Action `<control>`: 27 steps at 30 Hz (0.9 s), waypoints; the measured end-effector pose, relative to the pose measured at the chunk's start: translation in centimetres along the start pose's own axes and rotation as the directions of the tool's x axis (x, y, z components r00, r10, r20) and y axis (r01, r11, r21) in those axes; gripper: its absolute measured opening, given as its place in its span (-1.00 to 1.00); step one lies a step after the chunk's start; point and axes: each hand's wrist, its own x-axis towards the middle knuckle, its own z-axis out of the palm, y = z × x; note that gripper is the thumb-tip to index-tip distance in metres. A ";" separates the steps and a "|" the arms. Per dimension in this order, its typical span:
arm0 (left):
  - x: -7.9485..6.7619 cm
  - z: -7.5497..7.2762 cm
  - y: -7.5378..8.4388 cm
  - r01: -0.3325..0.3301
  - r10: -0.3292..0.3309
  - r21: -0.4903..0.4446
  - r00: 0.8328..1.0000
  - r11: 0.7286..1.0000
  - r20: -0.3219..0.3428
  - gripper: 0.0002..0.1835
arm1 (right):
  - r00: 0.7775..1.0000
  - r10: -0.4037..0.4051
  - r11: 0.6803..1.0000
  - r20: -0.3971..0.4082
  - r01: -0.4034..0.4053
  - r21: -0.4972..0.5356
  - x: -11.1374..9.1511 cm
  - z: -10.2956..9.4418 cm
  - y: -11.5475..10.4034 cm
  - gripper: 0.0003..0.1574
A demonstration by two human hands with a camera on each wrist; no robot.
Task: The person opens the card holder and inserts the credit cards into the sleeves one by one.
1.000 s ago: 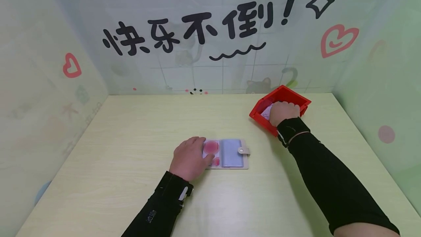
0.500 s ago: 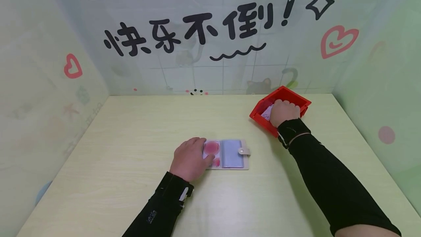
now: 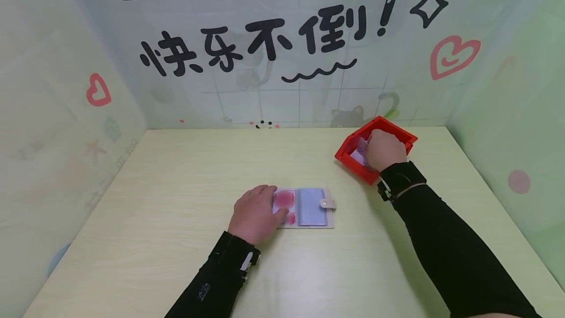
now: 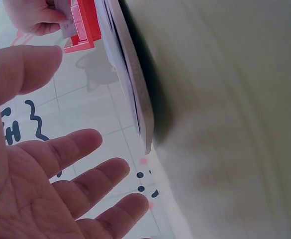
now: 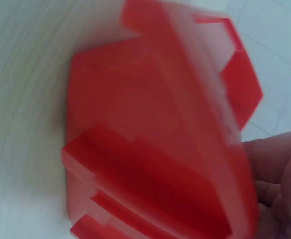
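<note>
A small card album [image 3: 312,207] lies open on the table, with a snap strap at its right edge and pink round pictures on its left page. My left hand [image 3: 254,214] rests at the album's left side, its fingers loosely spread, as the left wrist view shows. Inside the red bin [image 3: 353,163] at the back right is my right hand [image 3: 387,149], its fingers curled. It pinches a purplish card [image 4: 64,19], seen in the left wrist view. More pale purple cards [image 3: 358,157] show in the bin beside the hand. The bin's wall hides most of the right fingers in the right wrist view.
The pale wooden table [image 3: 190,171] meets a printed backdrop [image 3: 247,97] at its back edge. Printed side panels stand to the left and right, the right panel [image 3: 499,126] close to the bin.
My right hand has shifted slightly right and turned within the bin, bringing more of a purple card into sight. The left hand and the album have stayed in place.
</note>
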 end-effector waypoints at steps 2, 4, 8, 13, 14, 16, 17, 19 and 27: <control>0.0 0.0 0.0 0.001 -0.001 0.001 1.000 1.000 0.001 -0.32 | 1.000 0.007 0.999 -0.025 -0.005 0.048 -0.5 -0.3 -0.2 -0.74; 0.1 0.0 -0.1 0.000 0.000 0.002 1.000 1.000 0.003 -0.32 | 0.998 0.028 0.994 -0.051 -0.022 0.110 -0.9 -0.7 -0.3 -0.71; 0.1 0.1 0.0 0.002 -0.001 -0.009 1.000 1.000 0.003 -0.31 | 0.993 0.087 0.965 -0.079 -0.064 0.253 -2.0 -1.5 -0.8 -0.60; 0.2 -0.2 0.1 -0.011 0.011 -0.042 1.000 0.999 0.011 -0.29 | 0.990 0.100 0.913 -0.096 -0.053 0.405 -3.8 -2.3 -1.7 -0.48; 0.2 -0.2 0.1 -0.013 0.013 -0.053 1.000 0.998 0.014 -0.29 | 0.991 0.092 0.900 -0.097 -0.041 0.434 -4.2 -2.2 -1.9 -0.48; 0.2 -0.2 0.0 -0.017 0.019 -0.078 1.000 0.997 0.017 -0.27 | 0.992 0.091 0.865 -0.081 -0.039 0.500 -5.0 -2.1 -2.3 -0.49; 0.2 -0.2 0.0 -0.016 0.018 -0.092 1.000 0.996 0.020 -0.27 | 0.993 0.090 0.848 -0.070 -0.040 0.528 -5.4 -2.0 -2.6 -0.49; 0.2 -0.2 0.1 -0.006 0.010 -0.128 0.999 0.992 0.031 -0.25 | 0.995 0.091 0.816 -0.046 -0.048 0.576 -6.0 -1.7 -3.1 -0.48; 0.3 -0.3 0.5 0.039 -0.022 -0.315 0.998 0.948 0.059 -0.22 | 0.997 0.044 0.649 0.067 -0.079 0.756 -7.6 0.5 -4.3 -0.49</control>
